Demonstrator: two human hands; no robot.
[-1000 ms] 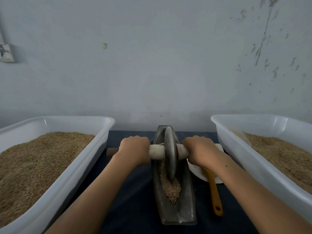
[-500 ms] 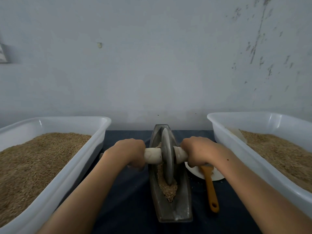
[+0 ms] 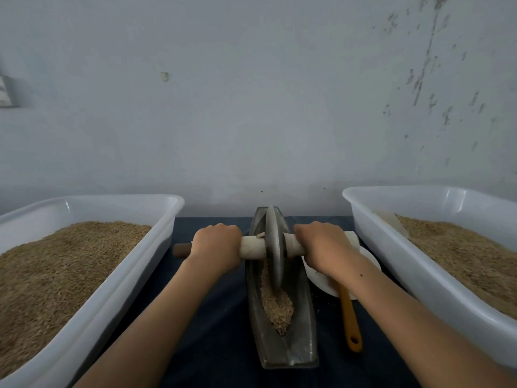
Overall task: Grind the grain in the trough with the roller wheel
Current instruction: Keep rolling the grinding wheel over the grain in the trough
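I see the left hand (image 3: 215,243) with its fingers curled over the top of the axle handle (image 3: 251,246), gripping it just left of the roller wheel (image 3: 273,247). The right hand (image 3: 324,245) grips the same axle in the same way, just right of the wheel. Both sets of knuckles face up; the fingertips are hidden under the handle.

The wheel stands upright on edge between the two hands, seated in the groove of the trough (image 3: 302,340), in the trough's far half. The grain (image 3: 275,306) lies in the groove on the near side of the wheel, touching its lower edge and tapering toward me.

The brown end of the axle (image 3: 180,250) projects left of the left hand.

Just right of the trough, partly under the right wrist, I see a white dish (image 3: 372,264) and an orange-handled tool (image 3: 349,317) beside it. A left bin (image 3: 117,275) and a right bin (image 3: 391,247), both white, flank the trough and hold more grain. All rest on a dark cloth (image 3: 218,345).
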